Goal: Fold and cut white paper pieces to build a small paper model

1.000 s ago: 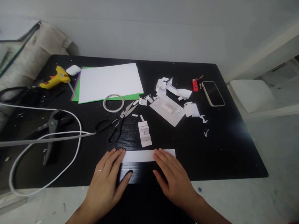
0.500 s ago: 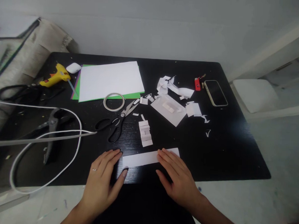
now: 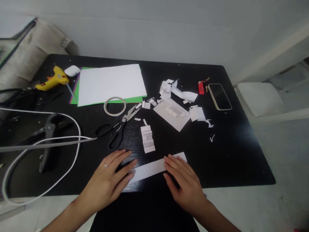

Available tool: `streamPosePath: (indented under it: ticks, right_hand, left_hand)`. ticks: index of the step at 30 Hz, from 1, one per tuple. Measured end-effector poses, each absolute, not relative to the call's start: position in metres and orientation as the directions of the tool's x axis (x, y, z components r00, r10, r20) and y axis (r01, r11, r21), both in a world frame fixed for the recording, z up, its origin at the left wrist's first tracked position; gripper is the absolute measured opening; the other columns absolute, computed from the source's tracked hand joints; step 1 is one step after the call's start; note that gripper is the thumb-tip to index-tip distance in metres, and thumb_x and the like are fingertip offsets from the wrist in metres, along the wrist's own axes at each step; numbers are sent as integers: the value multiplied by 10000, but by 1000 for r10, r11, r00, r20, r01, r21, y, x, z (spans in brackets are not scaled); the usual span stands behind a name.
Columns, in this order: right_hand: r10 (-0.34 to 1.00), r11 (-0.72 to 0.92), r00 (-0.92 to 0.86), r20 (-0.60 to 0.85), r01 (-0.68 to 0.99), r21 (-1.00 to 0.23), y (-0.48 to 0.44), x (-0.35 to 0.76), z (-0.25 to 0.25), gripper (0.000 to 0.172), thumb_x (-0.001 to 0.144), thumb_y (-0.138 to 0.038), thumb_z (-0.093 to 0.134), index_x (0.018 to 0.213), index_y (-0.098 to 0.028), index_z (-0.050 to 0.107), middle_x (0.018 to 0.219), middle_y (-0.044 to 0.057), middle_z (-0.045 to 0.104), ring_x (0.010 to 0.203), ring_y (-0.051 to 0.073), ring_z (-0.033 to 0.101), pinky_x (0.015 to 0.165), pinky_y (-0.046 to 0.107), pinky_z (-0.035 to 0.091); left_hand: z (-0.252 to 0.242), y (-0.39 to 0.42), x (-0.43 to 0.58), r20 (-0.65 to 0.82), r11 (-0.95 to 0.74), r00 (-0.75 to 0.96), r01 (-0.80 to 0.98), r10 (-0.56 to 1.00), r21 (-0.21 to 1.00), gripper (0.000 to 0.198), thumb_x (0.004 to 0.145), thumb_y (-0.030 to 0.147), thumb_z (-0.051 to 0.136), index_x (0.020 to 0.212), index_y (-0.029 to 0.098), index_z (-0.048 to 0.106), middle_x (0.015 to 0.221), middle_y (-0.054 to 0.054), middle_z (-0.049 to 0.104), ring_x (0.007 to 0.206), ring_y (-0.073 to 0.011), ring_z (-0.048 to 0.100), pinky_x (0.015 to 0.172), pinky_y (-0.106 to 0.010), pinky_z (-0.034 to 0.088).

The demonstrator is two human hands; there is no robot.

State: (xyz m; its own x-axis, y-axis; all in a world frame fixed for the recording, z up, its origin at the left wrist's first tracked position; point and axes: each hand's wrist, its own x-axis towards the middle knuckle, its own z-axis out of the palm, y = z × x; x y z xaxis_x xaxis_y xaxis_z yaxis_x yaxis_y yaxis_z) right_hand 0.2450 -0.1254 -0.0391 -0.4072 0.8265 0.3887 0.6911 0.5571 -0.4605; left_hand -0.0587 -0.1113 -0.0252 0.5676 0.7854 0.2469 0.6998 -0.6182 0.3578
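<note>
A long white paper strip [image 3: 152, 168] lies slanted near the front edge of the black table [image 3: 231, 149]. My left hand [image 3: 109, 180] lies flat with fingers stretched, its fingertips on the strip's left end. My right hand [image 3: 185, 181] rests flat on the strip's right end, fingers spread and extended. Just beyond the strip sits a small folded white paper piece [image 3: 147, 138]. Black-handled scissors [image 3: 118, 128] lie behind my left hand.
A tape ring [image 3: 115, 105], white and green sheets [image 3: 110, 83], paper scraps [image 3: 177, 103], a red lighter [image 3: 200, 87] and a phone [image 3: 219, 96] lie further back. At left are a yellow glue gun [image 3: 50, 79], pliers [image 3: 48, 139] and a white cable [image 3: 41, 149].
The strip has turned, its left end now nearer to me and its right end further. My left hand shifted right along the table; my right hand stayed on the right end.
</note>
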Motion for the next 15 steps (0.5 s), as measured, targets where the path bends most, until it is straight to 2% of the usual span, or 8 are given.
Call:
streamPosePath:
  ticks: [2,3,5,6,7,8,12,15]
  right_hand:
    - [833,545,-378,404,683,-486,-121,248,-38,274,992,-97,653,1246,-166,725,1258,90,789,1203,274,747,1071,493,621]
    - [834,543,-366,412,675,-499,-118,250,-37,262,987,-86,658,1219,-175,739,1227,82,801,1173,268,762,1061,486,628]
    - [831,545,-349,433,661,-515,-113,250,-35,243,976,-67,669,1169,-184,758,1167,69,821,1112,259,786,1036,475,641]
    - [829,548,-341,444,657,-518,-111,250,-35,239,970,-59,673,1152,-186,763,1143,65,827,1090,257,793,1022,473,647]
    - [828,548,-334,451,656,-520,-109,249,-35,239,965,-52,676,1140,-186,767,1125,63,831,1074,257,797,1012,474,651]
    - [827,547,-327,458,655,-520,-108,248,-35,241,960,-48,678,1133,-188,769,1113,61,833,1065,259,800,1003,477,655]
    - [829,541,-311,464,658,-525,-108,247,-36,268,967,-58,664,1153,-217,773,1119,51,832,1062,267,803,990,495,662]
    - [826,549,-323,462,649,-527,-110,248,-38,290,976,-55,652,1185,-226,759,1145,51,826,1086,266,796,995,501,661]
  left_hand:
    - [-22,-120,-83,300,-634,559,662,773,399,273,982,130,630,1227,190,734,1313,-130,700,1252,-298,640,1020,-447,565]
    - [-19,-126,-97,307,-617,537,651,786,442,178,969,106,632,1060,190,760,1233,-115,729,1171,-273,677,968,-412,581]
    - [-9,-137,-122,283,-567,497,648,821,508,264,952,68,617,724,194,662,883,-50,727,831,-181,696,739,-314,571]
    - [-3,-141,-132,248,-537,484,670,839,513,339,961,61,591,650,198,594,665,-1,613,637,-138,608,629,-287,520]
    - [3,-144,-139,220,-523,483,692,848,497,378,966,72,588,613,201,545,563,28,506,536,-120,528,571,-279,488]
    - [9,-146,-143,212,-506,464,723,860,470,393,975,89,581,604,202,522,547,32,475,511,-117,502,546,-278,467]
    - [20,-141,-139,233,-515,460,761,857,393,419,992,141,568,586,211,488,519,39,455,454,-105,485,482,-253,431]
    - [20,-142,-137,227,-480,423,778,877,405,457,1005,209,573,562,215,458,472,52,413,382,-87,442,421,-232,390]
